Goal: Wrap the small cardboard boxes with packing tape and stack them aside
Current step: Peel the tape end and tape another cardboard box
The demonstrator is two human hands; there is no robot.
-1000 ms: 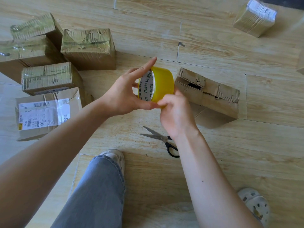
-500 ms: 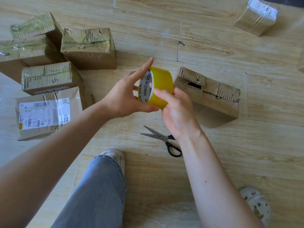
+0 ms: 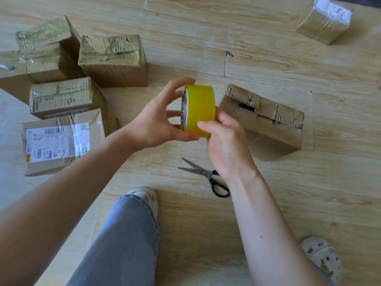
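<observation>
Five taped boxes [image 3: 112, 58] crowd the wooden floor [image 3: 268, 58] at the left, packed close together and closing off that side. One torn box [image 3: 268, 120] with ragged flaps lies just right of the hands, and a wrapped box [image 3: 323, 19] sits well apart at the upper right, with bare planks between them. The left hand [image 3: 152, 124] grips the yellow tape roll [image 3: 201, 108] above the floor, forefinger on top and thumb below. The right hand [image 3: 226, 145] pinches the roll's near edge. Open scissors [image 3: 208, 175] lie on the floor beneath the right wrist.
</observation>
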